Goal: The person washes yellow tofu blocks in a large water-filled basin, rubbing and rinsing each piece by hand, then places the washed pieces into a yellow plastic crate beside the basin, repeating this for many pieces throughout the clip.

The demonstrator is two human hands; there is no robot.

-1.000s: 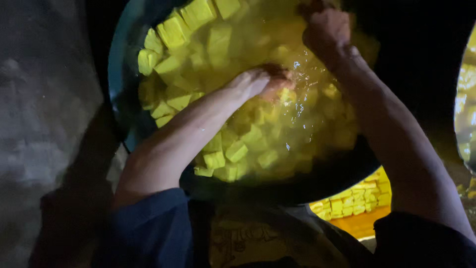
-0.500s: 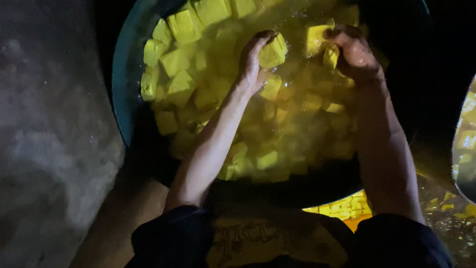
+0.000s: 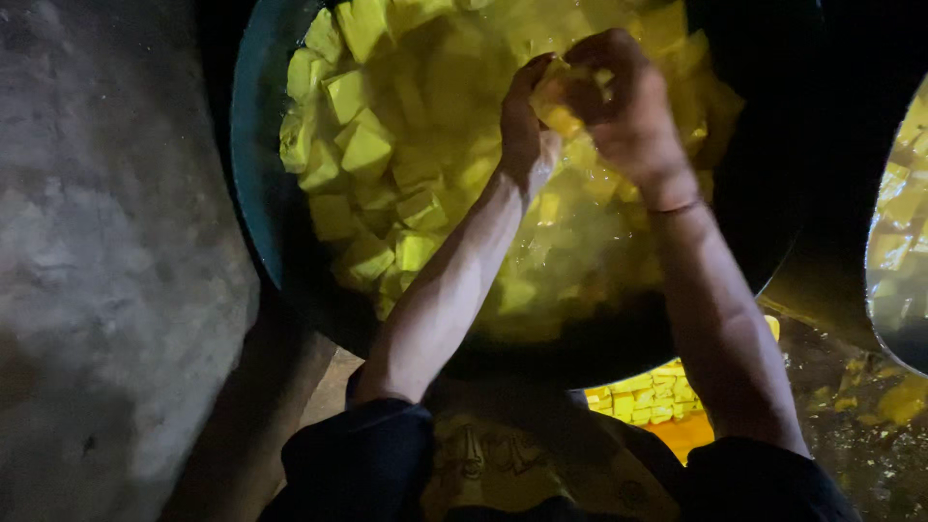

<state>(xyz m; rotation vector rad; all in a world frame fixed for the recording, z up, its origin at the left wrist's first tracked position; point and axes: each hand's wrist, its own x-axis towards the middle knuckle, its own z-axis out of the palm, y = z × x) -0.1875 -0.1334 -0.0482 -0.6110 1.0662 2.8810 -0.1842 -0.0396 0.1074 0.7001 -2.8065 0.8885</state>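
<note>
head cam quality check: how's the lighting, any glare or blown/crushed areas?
Head view: one warm light falls on the yellow cubed pieces in the big dark round basin; wet glare on the liquid near the left hand and right hand; upper right corner crushed to black; grey wall dim; hands slightly soft.

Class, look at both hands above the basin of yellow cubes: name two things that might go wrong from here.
1. The left hand and right hand pinch one wet yellow cube together; it may slip and splash.
2. The dark round basin is full of liquid; some could spill onto the grey floor.
</note>
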